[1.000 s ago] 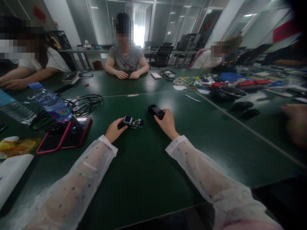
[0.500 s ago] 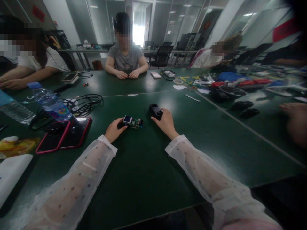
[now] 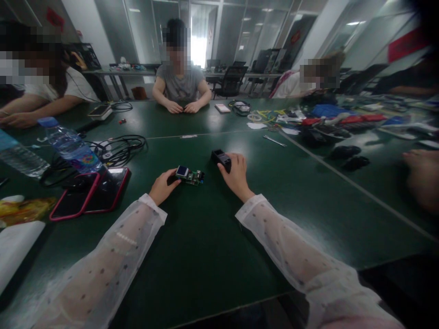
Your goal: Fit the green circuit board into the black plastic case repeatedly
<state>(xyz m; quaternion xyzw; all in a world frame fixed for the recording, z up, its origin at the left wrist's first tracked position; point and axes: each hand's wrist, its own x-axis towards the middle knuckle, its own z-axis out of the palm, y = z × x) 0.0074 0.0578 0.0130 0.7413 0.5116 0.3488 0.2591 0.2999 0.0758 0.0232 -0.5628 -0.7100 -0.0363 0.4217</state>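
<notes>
Between the thumb and fingers of my left hand is the left end of a small green circuit board with a square dark screen on top. My right hand grips a black rectangular plastic case, its thumb on the near side and its fingers over the right end. A gap of bare green table separates the board from the case. The undersides of both things are hidden, so I cannot tell whether they touch the table.
Two phones, water bottles and coiled black cables lie on the left. A wrench lies beyond my right hand, near a heap of cables and tools. Across the table sits a person in a grey shirt.
My right hand has turned the black case slightly and shifted it a little to the left. My left hand and the circuit board have hardly moved.
</notes>
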